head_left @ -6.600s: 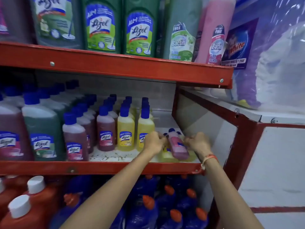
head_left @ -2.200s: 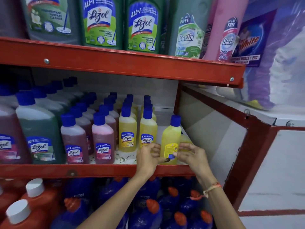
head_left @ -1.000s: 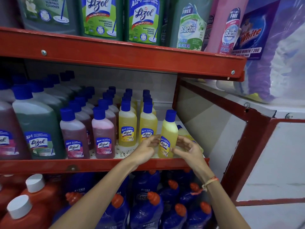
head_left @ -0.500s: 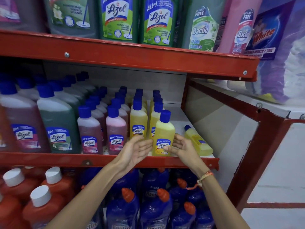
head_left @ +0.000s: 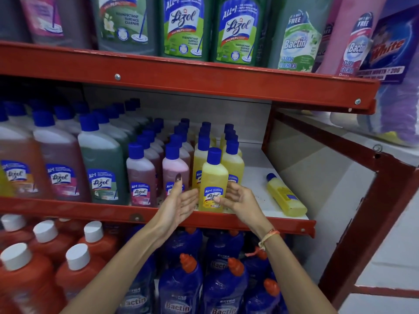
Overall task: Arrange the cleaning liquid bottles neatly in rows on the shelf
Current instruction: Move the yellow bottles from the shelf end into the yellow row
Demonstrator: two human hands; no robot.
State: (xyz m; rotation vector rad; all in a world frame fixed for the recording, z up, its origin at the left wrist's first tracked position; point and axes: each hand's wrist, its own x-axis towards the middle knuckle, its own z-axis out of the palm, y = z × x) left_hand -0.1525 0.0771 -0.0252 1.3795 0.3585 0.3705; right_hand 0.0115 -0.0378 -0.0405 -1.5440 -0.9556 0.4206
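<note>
The upright yellow plastic bottle with a blue cap (head_left: 212,186) was found released at the near edge of the red metal middle shelf (head_left: 90,210), where a moment earlier it had been clasped by both hands. The left hand (head_left: 179,200) and the right hand (head_left: 238,198) were observed open, palms turned inward on either side of the bottle, just beside it; contact could not be confirmed. The bottle had been shifted leftward and was noted standing in front of the two rows of yellow blue-capped bottles (head_left: 227,152), between them rather than in line with either. It was judged that this placement was nearly complete but the alignment unsettled. A second yellow bottle lying on its side (head_left: 285,196) was recorded at the right of the shelf, well apart from the rows, and was judged still to be stood up and filed. Yellow liquid was seen filling both bottles almost to the neck, caps fitted. To the left, rows of pink liquid bottles (head_left: 174,171) and larger green and maroon bottles (head_left: 102,168) were noted as orderly and full.
</note>
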